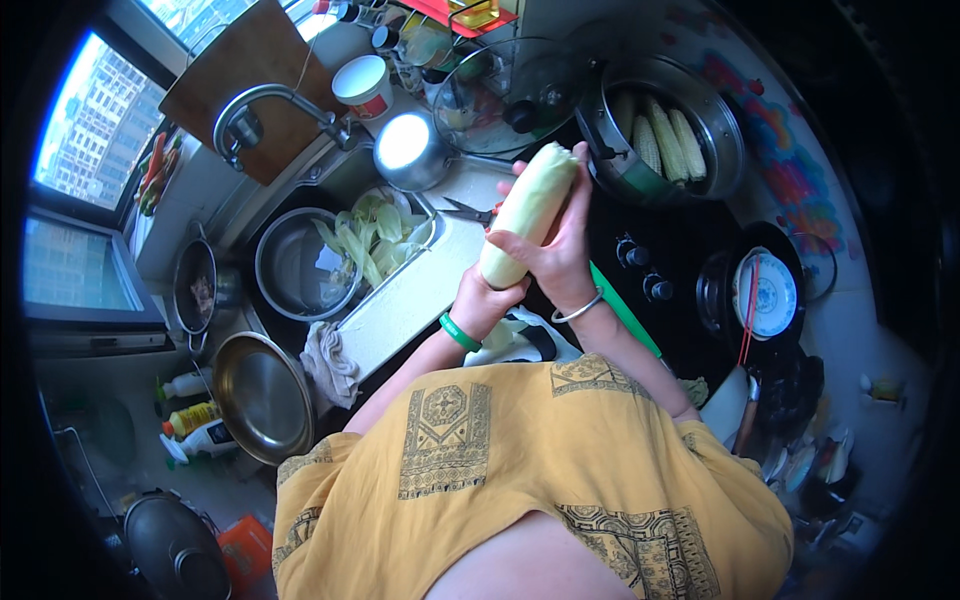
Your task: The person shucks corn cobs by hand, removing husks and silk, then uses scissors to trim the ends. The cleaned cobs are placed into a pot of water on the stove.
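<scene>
An ear of corn (526,214), still wrapped in pale green inner husk, is held tilted in front of me with its cut end pointing away. My left hand (482,301) grips its near end. Along its right side lies my right hand (568,244), thumb across the husk and fingers behind. Scissors (469,210) with red handles rest on the counter just past the corn, their handles partly hidden by it. Several peeled ears (664,142) lie in a steel pot (724,142) at the upper right. Stripped husks (375,240) are heaped in the sink beside a metal basin (279,277).
A glass lid (480,97) leans left of the pot. Near the faucet (262,91) stand a small saucepan (411,176) and a white tub (361,84). Right of the stove knobs (637,256), a wok holds a plate (776,300) with red chopsticks. A rag (330,360) hangs over the counter edge.
</scene>
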The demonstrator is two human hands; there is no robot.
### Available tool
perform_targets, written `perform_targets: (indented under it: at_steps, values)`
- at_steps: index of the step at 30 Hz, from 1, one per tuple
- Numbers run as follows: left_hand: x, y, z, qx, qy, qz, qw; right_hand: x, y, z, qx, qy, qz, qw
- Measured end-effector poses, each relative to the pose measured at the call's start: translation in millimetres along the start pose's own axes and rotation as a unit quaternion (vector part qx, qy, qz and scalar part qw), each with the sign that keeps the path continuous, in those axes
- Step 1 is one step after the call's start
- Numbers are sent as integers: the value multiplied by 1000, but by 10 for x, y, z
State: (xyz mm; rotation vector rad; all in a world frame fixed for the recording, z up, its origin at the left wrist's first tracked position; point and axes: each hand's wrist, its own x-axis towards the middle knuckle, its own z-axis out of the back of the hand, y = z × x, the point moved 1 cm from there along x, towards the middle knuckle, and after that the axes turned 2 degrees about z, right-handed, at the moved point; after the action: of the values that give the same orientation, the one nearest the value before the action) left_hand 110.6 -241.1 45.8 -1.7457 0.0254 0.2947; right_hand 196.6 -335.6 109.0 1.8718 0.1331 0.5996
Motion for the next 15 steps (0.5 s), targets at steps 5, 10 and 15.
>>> perform_targets:
  at_steps: [5, 10, 15]
  values:
    - [-13, 333, 57, 278, 4, -97, 956, -7, -27, 80, -130, 47, -13, 990]
    - [-150, 104, 121, 466, 20, -197, 863, 183, 99, 455, -132, 82, -35, 987]
    - [-63, -95, 948, 538, -230, -235, 776, 1033, 527, 1399, -135, -143, 63, 978]
